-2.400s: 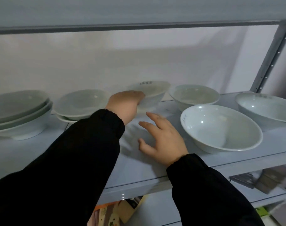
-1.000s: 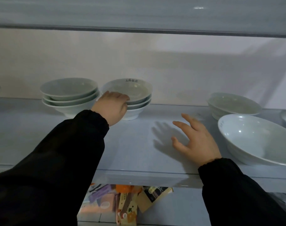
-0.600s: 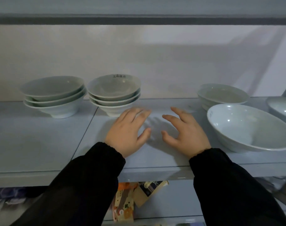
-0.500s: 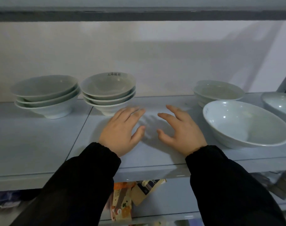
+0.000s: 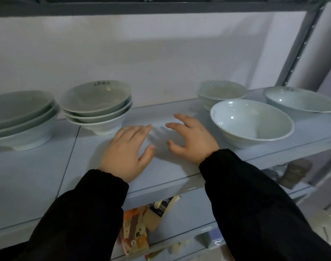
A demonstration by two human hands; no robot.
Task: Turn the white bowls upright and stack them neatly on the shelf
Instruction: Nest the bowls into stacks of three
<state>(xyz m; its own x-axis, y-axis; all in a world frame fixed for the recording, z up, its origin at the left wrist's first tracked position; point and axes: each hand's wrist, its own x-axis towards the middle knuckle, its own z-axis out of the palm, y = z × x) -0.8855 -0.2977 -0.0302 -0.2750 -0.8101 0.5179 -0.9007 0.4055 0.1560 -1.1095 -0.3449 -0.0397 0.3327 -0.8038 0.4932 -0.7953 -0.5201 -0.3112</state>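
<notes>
White bowls (image 5: 96,108) just beyond left grip (image 5: 127,150)

The large bowl (image 5: 251,125) at the near right looks like glazed ceramic, smooth and glossy, with small bright glints inside; the stack of three bowls (image 5: 96,108) further left has the same smooth glaze but looks duller in the shade; the shelf (image 5: 170,166) is smooth and painted, metal by its look, with a faint sheen along its near edge; the upright post (image 5: 300,44) at the far right is grey matt metal with punched holes; the left sleeve (image 5: 76,219) and right sleeve (image 5: 255,204) are black matt cloth, gathered at the cuffs; the cartons (image 5: 136,232) below are printed card.
</notes>
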